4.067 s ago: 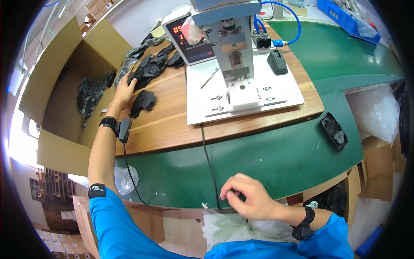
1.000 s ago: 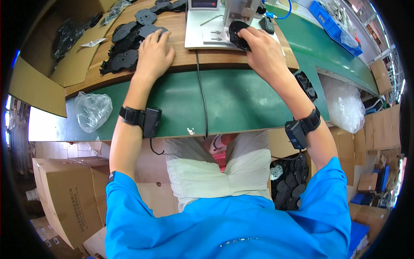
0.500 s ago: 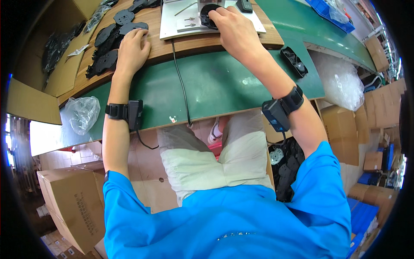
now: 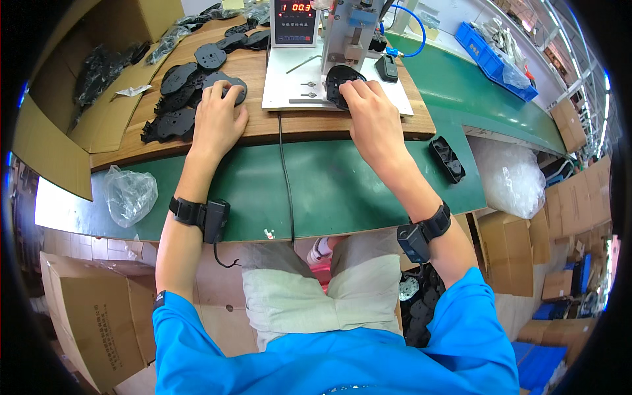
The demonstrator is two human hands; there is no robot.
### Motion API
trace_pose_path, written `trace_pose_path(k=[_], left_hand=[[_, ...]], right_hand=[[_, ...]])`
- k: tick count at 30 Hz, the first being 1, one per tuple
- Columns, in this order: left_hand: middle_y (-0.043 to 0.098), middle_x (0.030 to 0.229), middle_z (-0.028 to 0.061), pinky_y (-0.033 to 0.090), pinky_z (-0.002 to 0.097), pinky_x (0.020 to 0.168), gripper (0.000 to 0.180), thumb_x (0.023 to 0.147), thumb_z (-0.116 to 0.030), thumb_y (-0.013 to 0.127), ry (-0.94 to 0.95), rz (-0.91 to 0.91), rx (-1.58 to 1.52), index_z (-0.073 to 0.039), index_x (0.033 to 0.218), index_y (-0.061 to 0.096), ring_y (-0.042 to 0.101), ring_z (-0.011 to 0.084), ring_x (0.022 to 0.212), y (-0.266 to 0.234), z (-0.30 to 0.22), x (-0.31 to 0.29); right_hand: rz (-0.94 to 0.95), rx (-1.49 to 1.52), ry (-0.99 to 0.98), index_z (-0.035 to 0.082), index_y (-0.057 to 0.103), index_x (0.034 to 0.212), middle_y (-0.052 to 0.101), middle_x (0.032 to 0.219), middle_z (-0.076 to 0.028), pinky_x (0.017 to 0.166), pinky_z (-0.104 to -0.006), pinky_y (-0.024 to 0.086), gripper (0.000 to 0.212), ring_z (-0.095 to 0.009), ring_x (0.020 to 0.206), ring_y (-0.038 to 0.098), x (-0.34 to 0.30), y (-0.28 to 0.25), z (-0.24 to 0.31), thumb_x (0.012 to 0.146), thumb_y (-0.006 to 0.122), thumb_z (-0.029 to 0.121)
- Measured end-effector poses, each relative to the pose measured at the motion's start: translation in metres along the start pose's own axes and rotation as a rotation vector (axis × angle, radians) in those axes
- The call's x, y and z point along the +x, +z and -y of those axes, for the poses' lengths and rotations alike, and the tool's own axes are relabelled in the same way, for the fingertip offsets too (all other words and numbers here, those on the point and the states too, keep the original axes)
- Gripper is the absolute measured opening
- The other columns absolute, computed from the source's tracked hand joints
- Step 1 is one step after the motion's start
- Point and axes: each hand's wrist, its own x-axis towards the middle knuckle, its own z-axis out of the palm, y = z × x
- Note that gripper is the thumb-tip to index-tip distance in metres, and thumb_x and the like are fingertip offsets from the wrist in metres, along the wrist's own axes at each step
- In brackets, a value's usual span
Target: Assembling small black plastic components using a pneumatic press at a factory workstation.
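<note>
My right hand point(image 4: 376, 122) grips a black plastic housing point(image 4: 340, 85) by its near right side. The housing is tilted, its hollow side partly showing, in front of the metal column of a bench press point(image 4: 345, 39). My fingers cover part of it. To the left, my left hand point(image 4: 218, 125) lies with its fingertips on a black plastic cover point(image 4: 234, 87), the thumb apart from the fingers. That cover is beside a heap of similar black parts point(image 4: 176, 79) on the wooden board. Between my hands is the white base plate point(image 4: 280, 85), with small metal pieces on it.
A control box point(image 4: 293, 26) with a red display stands behind the base plate. A black cable point(image 4: 284, 171) crosses the green bench. Another black housing point(image 4: 447, 160) lies at right, a clear plastic bag point(image 4: 130, 195) at left. An open carton point(image 4: 56, 148) borders the board's left.
The view has tilted up, so the control box and more of the press now show. My right hand still holds the housing at the press; my left fingers remain on the cover.
</note>
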Motion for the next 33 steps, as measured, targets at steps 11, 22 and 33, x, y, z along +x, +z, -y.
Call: trace_pose_path(k=[11, 22, 33], left_hand=[[0.067, 0.126, 0.0096, 0.054, 0.0429, 0.104, 0.026, 0.091, -0.005, 0.076, 0.006, -0.207, -0.184, -0.006, 0.116, 0.071, 0.062, 0.0316, 0.123, -0.012, -0.007, 0.01], [0.063, 0.148, 0.0166, 0.049, 0.0438, 0.116, 0.055, 0.085, 0.003, 0.075, 0.09, -0.14, -0.392, -0.006, 0.138, 0.065, 0.06, 0.0388, 0.136, -0.011, -0.008, 0.011], [0.069, 0.133, 0.0149, 0.058, 0.0402, 0.095, 0.058, 0.083, 0.01, 0.068, -0.015, 0.057, -0.545, -0.006, 0.138, 0.064, 0.068, 0.029, 0.12, -0.02, -0.02, 0.007]], right_hand=[[-0.011, 0.013, 0.013, 0.0, 0.062, 0.112, 0.066, 0.112, -0.012, 0.089, -0.0441, 0.061, 0.034, -0.034, 0.11, 0.063, -0.001, 0.002, 0.001, 0.08, 0.064, -0.01], [-0.042, 0.019, 0.034, 0.0, 0.063, 0.113, 0.068, 0.121, -0.014, 0.089, -0.0443, 0.062, 0.036, -0.035, 0.112, 0.064, -0.002, 0.007, 0.004, 0.078, 0.065, -0.012], [-0.037, 0.013, 0.056, -0.001, 0.064, 0.112, 0.069, 0.122, -0.013, 0.09, -0.0438, 0.062, 0.037, -0.035, 0.114, 0.064, -0.003, 0.008, 0.004, 0.077, 0.065, -0.013]])
